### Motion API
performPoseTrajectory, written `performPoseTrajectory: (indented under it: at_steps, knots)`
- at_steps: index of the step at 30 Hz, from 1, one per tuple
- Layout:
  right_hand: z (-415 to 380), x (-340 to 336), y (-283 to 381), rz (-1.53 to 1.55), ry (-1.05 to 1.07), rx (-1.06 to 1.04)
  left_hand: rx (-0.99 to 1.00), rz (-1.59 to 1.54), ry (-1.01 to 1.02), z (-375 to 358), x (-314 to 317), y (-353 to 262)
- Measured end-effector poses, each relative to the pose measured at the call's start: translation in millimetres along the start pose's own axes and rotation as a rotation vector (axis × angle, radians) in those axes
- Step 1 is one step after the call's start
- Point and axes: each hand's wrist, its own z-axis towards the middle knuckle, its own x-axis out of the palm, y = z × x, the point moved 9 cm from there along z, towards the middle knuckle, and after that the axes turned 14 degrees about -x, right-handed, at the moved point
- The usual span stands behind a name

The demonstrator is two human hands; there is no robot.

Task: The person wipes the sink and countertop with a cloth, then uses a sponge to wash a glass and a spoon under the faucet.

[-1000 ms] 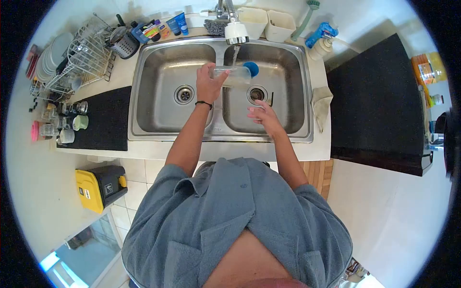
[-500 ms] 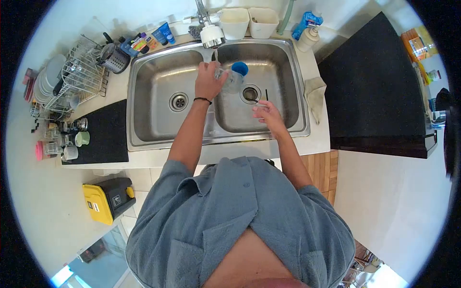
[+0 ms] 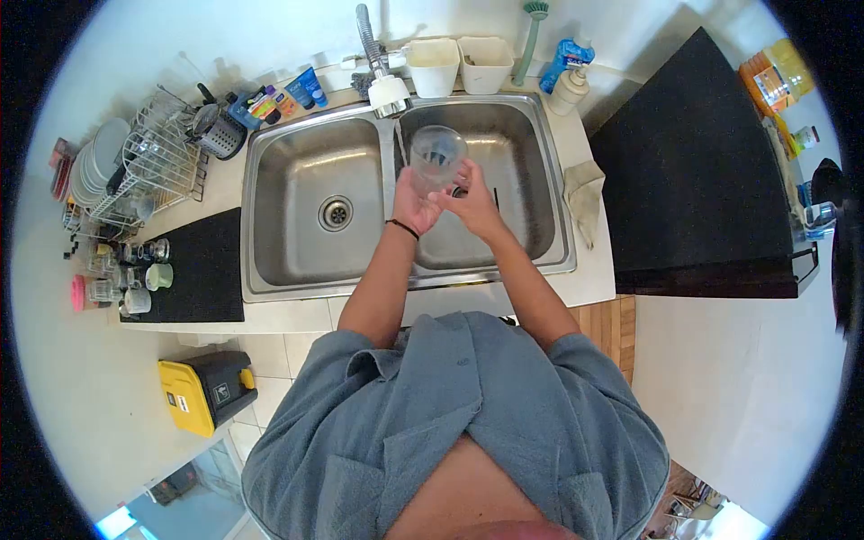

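Note:
A clear round container [image 3: 438,148] is held up over the right basin of the steel sink [image 3: 337,286], just beside the faucet head [image 3: 389,95]. My left hand [image 3: 416,203] cups it from the near left. From the near right, my right hand [image 3: 474,207] touches it with closed fingers, close to the left fingertips. Water runs in a thin stream from the faucet, left of the container. A thin dark stick [image 3: 496,196] lies in the right basin, and the drain there is mostly hidden behind my right hand.
Left of the sink stand a dish rack [image 3: 157,162] with plates and a black mat [image 3: 202,270] with several cups. Behind are two white bins [image 3: 433,67], a green brush [image 3: 531,40] and a soap pump bottle [image 3: 569,90]. A cloth [image 3: 585,198] lies at right.
My right hand has risen left to the clear container, and both hands now meet at it. My left hand has turned from above to beneath it. The blue cup no longer shows.

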Motion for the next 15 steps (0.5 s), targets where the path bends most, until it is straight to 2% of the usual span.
performPoseTrajectory:
  at_steps: [1,4,7,10,12,14,15]
  knots:
    - [5.0,3.8,5.1,-0.006,0.0,-0.064,-0.012,0.003,0.017,-2.4,10.9,8.9]
    - [7.5,-3.8,-13.3,0.058,-0.155,-0.002,0.129,0.3,-0.362,-17.0,11.5,14.6]
    - [0.3,-16.9,-16.7,-0.093,-0.077,0.15,0.46,0.525,-0.549,-27.6,0.4,-14.9]
    - [-6.1,-9.1,-44.4,0.121,-0.069,0.058,0.388,1.12,-0.343,-27.9,57.1,-1.2]
    - [-5.4,-20.4,-81.4,-0.053,-0.033,0.01,0.364,0.879,-0.27,-15.8,29.8,-2.3]
    - [14.5,-36.5,-67.9,-0.189,0.029,-0.031,0.265,0.639,-0.236,-4.8,4.3,3.1]
    - [39.5,-47.5,-12.5,-0.239,0.067,-0.045,0.174,0.521,-0.236,-2.3,-7.4,11.7]
